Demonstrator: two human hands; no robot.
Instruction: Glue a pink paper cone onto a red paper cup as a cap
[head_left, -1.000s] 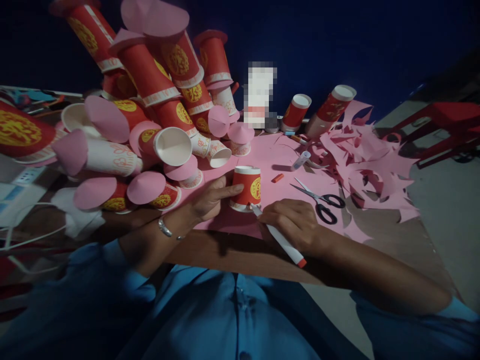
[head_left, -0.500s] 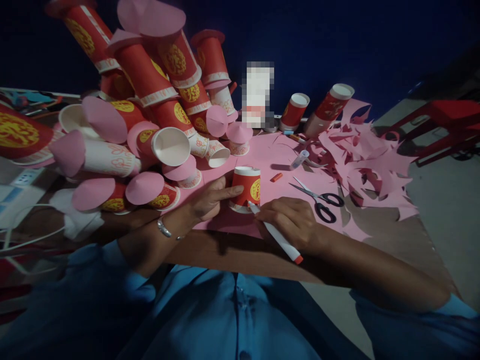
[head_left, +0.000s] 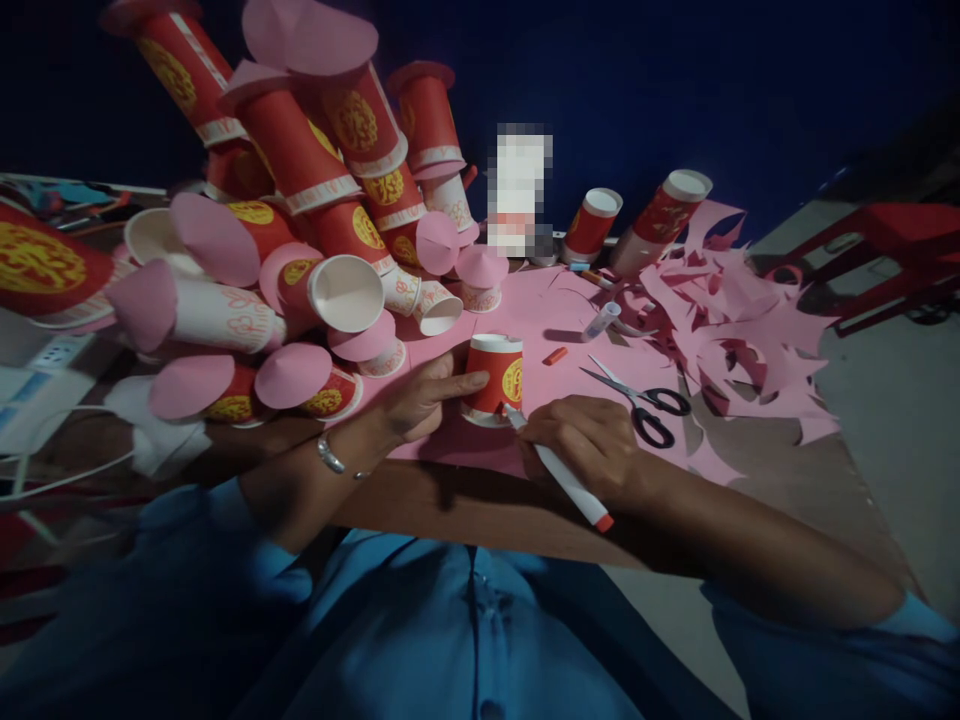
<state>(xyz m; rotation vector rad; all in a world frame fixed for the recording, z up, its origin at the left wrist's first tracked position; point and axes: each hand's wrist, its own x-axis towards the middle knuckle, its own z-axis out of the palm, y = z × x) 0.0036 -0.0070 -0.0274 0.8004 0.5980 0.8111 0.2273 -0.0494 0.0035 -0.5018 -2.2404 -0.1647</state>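
Red cup (head_left: pixel 491 385) sits gripped by the left hand (head_left: pixel 424 400), thumb on its side; the right hand (head_left: pixel 589 440) curls round a white marker (head_left: pixel 568 482), its tip seemingly touching the cup's lower band. Nearer than both hands runs the table edge (head_left: pixel 465 515); heaped cups (head_left: pixel 343 237) hem the left, scissors (head_left: pixel 634 394) the right; pink paper (head_left: pixel 525 300) spreads ahead.

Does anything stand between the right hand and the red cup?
Only the white marker that the right hand holds, its tip at the lower part of the red cup; nothing else visible intervenes. The scissors lie to the right, clear of that gap.
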